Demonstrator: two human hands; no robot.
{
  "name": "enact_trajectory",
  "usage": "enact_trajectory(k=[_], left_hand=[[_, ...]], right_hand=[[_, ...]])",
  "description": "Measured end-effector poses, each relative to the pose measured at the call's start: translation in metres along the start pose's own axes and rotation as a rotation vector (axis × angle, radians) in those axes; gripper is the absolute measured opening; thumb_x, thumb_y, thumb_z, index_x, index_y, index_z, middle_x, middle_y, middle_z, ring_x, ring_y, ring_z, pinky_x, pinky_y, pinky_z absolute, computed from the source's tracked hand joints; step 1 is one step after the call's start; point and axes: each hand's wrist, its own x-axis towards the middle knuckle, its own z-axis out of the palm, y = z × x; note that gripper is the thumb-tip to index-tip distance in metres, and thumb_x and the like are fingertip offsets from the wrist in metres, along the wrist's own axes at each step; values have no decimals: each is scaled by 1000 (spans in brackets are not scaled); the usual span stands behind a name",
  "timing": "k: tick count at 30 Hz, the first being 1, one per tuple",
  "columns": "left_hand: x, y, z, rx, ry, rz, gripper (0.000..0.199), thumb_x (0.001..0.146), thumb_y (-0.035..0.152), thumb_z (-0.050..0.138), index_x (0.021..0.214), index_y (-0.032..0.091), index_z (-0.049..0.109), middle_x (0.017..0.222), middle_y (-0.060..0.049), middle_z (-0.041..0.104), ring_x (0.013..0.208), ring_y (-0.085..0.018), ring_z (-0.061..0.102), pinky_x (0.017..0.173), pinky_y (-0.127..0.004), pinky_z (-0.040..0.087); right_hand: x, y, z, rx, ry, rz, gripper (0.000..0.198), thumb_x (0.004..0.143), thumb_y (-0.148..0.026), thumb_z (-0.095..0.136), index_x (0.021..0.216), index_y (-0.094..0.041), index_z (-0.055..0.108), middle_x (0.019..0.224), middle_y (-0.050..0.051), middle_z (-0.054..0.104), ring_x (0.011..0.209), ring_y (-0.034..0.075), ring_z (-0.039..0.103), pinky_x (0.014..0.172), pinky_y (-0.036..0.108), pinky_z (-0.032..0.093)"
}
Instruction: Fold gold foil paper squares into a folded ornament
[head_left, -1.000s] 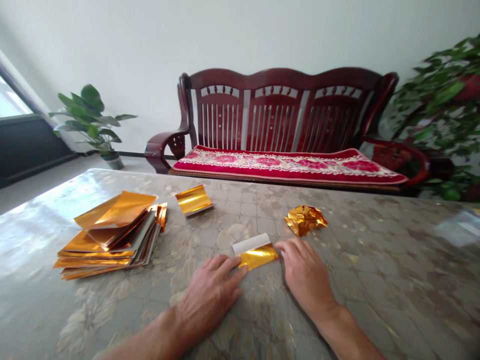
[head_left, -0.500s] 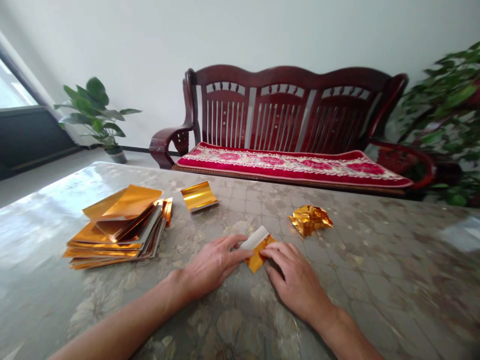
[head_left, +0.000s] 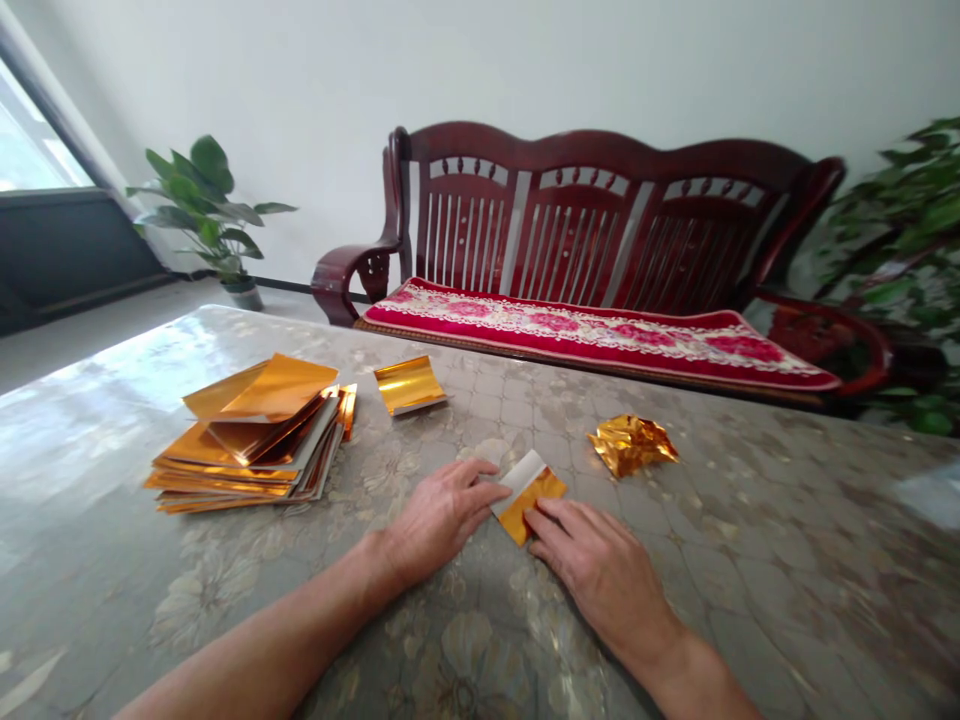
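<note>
A small folded piece of gold foil paper (head_left: 527, 503) lies tilted on the table between my hands, with a pale strip along its upper left side. My left hand (head_left: 448, 508) reaches in from the left, its fingertips holding the paper at its left edge. From the right, my right hand (head_left: 592, 555) has its bent fingers pressed on the gold part near the lower right edge. The undersides of both hands are hidden. Beyond the paper lie a crumpled gold foil piece (head_left: 632, 445) and a curled gold sheet (head_left: 410, 386).
A thick stack of gold foil sheets (head_left: 240, 465) sits on the left of the patterned table (head_left: 360, 640). Behind the table stands a dark red wooden bench (head_left: 577, 230) with a red floral cushion (head_left: 555, 328). Potted plants (head_left: 214, 205) flank it; a clear plastic item (head_left: 930, 485) lies far right.
The whole view has shifted slightly, moving the scene a little to the right. My right fingers have slid lower along the gold paper's edge; my left hand stays at its left side.
</note>
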Motion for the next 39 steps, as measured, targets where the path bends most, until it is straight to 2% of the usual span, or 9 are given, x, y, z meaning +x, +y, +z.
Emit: enact_trajectory(k=[5,11,17,21,27,33,39], left_hand=[[4,2,-1,-150,-22,63,34,95,14,47,120,29,65,136,-5,51,98,-13,63,92,-28,50],[4,1,1,-160,-32,44,31,95,14,47,112,27,70,133,-5,56,96,-13,66,91,-27,51],[6,1,2,-208,-39,61,33,97,14,45,119,27,67,132,-5,60,118,-16,60,100,-27,48],[10,3,0,-237,-82,130,29,98,16,45,112,24,69,123,-5,65,113,-14,61,98,-24,48],[10,5,-2,-113,-123,187,26,100,25,45,106,25,70,116,-3,68,106,-16,63,94,-26,48],[12,10,-6,23,-144,231,26,102,25,42,106,23,67,111,-2,70,100,-15,64,90,-26,48],[12,11,-4,39,-132,226,23,101,24,43,104,21,66,109,-3,70,98,-16,63,89,-26,47]], right_hand=[[-1,-4,5,-72,26,2,33,82,-23,74,114,-20,65,108,5,71,95,24,66,78,36,50],[2,-4,2,-120,12,-66,22,92,-21,62,113,-18,66,105,9,71,91,21,68,73,32,52],[6,-1,-2,-117,-28,-96,19,91,-19,61,109,-19,67,99,9,72,85,20,68,70,29,53],[7,2,0,-82,-47,-72,16,92,-21,61,106,-19,67,97,7,72,82,19,68,71,29,53],[9,0,-3,-67,-91,-63,14,91,-18,62,104,-20,66,94,5,71,82,18,69,69,28,52],[5,-4,-4,-81,-20,-69,17,94,-18,56,108,-20,66,99,8,72,88,19,68,72,28,52],[5,-8,-2,-77,22,-60,15,95,-20,57,105,-20,68,98,8,73,88,19,67,72,27,51]])
